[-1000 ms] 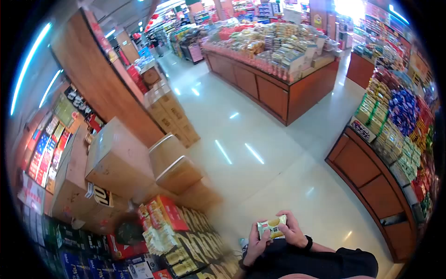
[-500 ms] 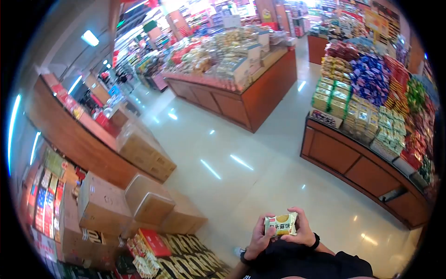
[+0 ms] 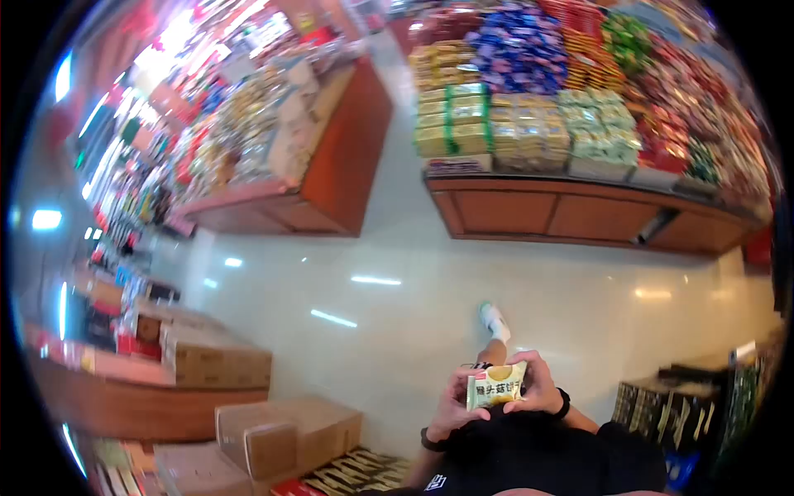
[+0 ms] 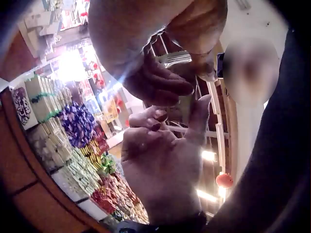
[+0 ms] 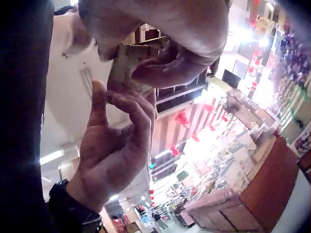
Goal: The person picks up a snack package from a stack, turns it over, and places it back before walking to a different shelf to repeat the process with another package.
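A small pale green and cream biscuit packet (image 3: 496,387), with dark Chinese lettering and a round biscuit picture, is held in front of the body with its printed face up. My left hand (image 3: 452,407) grips its left end, thumb along the lower edge. At the other end my right hand (image 3: 542,387) pinches it between thumb and fingers. From below, in the right wrist view, the packet (image 5: 127,67) shows between the fingers of both hands. The left wrist view has the near left hand (image 4: 155,29) covering most of the packet.
Ahead stands a wooden counter (image 3: 504,211) heaped with wrapped sweets. Another wooden display stand (image 3: 351,153) is to the left, past an aisle. Cardboard boxes (image 3: 318,430) are at the lower left, and dark gift boxes (image 3: 662,409) at the right. One foot in a white shoe (image 3: 492,318) shows on the glossy floor (image 3: 389,273).
The head view has swung to the right, bringing the sweets counter to straight ahead and a foot into view. Both hands still hold the packet, which now faces up more squarely.
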`<state>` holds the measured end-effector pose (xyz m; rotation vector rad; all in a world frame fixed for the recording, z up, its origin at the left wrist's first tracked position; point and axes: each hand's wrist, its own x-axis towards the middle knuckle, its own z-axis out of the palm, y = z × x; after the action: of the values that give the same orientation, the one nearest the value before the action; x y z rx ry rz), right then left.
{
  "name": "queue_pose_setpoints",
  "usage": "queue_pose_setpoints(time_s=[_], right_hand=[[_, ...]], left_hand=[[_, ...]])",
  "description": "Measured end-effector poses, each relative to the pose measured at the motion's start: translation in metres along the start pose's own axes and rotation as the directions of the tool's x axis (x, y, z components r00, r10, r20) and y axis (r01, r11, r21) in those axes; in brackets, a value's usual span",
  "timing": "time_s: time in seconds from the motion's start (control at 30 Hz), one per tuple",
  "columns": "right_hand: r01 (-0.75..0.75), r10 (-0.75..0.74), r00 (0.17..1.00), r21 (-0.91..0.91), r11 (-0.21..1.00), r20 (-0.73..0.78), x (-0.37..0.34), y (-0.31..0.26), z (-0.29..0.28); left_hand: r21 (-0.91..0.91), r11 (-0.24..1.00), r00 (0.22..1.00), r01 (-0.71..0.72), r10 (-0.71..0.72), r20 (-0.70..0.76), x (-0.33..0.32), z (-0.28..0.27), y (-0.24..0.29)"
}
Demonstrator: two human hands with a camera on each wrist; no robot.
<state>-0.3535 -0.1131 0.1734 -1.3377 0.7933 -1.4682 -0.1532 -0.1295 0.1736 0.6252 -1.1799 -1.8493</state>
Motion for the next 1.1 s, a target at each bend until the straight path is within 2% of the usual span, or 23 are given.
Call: queue_pose_setpoints(time_s=[0.03,0.1,0.17,0.23,0.27,0.33,0.37,0.43,0.5,0.57,0.6,0.63,0.73,0.77,0.83,0.87,0.9,0.97,1.07,1.1], right_hand=[[-0.003,0.001,0.999,-0.025,1.0,-0.054,-0.002,0.001,-0.008],[-0.021,0.009,0.997,-0.138,0.99,-0.082,0.0,0.004,-0.026],[-0.031,0.002,0.988,-0.187,0.982,-0.153,0.003,0.009,-0.042],[-0.092,0.068,0.969,-0.091,0.992,-0.238,0.011,0.01,-0.058],[-0.113,0.085,0.968,-0.108,0.988,-0.235,0.017,0.008,-0.071],[-0.151,0.106,0.955,-0.146,0.978,-0.278,0.033,0.006,-0.093],[-0.174,0.119,0.948,-0.169,0.97,-0.296,0.043,0.005,-0.104],[-0.177,0.116,0.943,-0.177,0.968,-0.311,0.066,0.002,-0.125],[-0.205,0.135,0.932,-0.18,0.962,-0.338,0.081,0.006,-0.147],[-0.271,0.214,0.934,-0.174,0.947,-0.287,0.092,0.003,-0.169],[-0.284,0.218,0.92,-0.172,0.943,-0.327,0.104,0.007,-0.178],[-0.294,0.218,0.905,-0.168,0.941,-0.365,0.115,0.011,-0.187],[-0.291,0.198,0.895,-0.187,0.938,-0.401,0.141,0.015,-0.211],[-0.28,0.177,0.885,-0.188,0.941,-0.431,0.15,0.015,-0.218],[-0.298,0.178,0.875,-0.212,0.931,-0.451,0.163,0.015,-0.232],[-0.336,0.217,0.85,-0.177,0.925,-0.481,0.167,0.015,-0.238],[-0.372,0.255,0.821,-0.14,0.918,-0.51,0.17,0.015,-0.244],[-0.331,0.199,0.824,-0.165,0.929,-0.531,0.171,0.027,-0.259],[-0.344,0.24,0.792,-0.085,0.935,-0.561,0.168,0.039,-0.286],[-0.403,0.313,0.751,-0.029,0.915,-0.581,0.168,0.04,-0.295]], left_hand=[[-0.012,0.999,0.998,0.032,-0.031,0.049,0.013,0.0,-0.002],[0.047,0.998,0.989,-0.031,0.024,0.143,0.044,0.002,-0.005],[0.038,0.999,0.98,0.016,-0.023,0.196,0.072,0.005,-0.009],[0.065,0.995,0.969,0.079,-0.092,0.228,0.102,0.007,-0.016],[0.051,0.995,0.963,0.086,-0.096,0.253,0.12,0.008,-0.021],[-0.003,0.963,0.931,0.27,-0.26,0.257,0.152,0.012,-0.027],[-0.013,0.961,0.925,0.277,-0.263,0.274,0.168,0.014,-0.03],[0.082,0.994,0.954,0.074,-0.094,0.286,0.206,0.021,-0.033],[0.053,0.995,0.946,0.087,-0.099,0.309,0.239,0.028,-0.036],[0.038,0.988,0.936,0.151,-0.155,0.317,0.268,0.028,-0.045],[0.004,0.982,0.913,0.191,-0.18,0.365,0.284,0.026,-0.048],[-0.01,0.981,0.916,0.194,-0.177,0.361,0.297,0.029,-0.05],[0.119,0.991,0.95,0.062,-0.095,0.299,0.341,0.045,-0.045],[0.113,0.991,0.95,0.07,-0.101,0.296,0.354,0.047,-0.048],[0.048,0.98,0.94,0.192,-0.197,0.279,0.375,0.053,-0.057],[0.061,0.977,0.95,0.203,-0.212,0.228,0.382,0.059,-0.06],[0.064,0.974,0.945,0.219,-0.228,0.236,0.391,0.065,-0.064],[0.116,0.979,0.968,0.17,-0.188,0.166,0.407,0.071,-0.075],[0.125,0.965,0.957,0.229,-0.247,0.15,0.431,0.079,-0.089],[0.132,0.961,0.953,0.243,-0.262,0.153,0.438,0.083,-0.092]])
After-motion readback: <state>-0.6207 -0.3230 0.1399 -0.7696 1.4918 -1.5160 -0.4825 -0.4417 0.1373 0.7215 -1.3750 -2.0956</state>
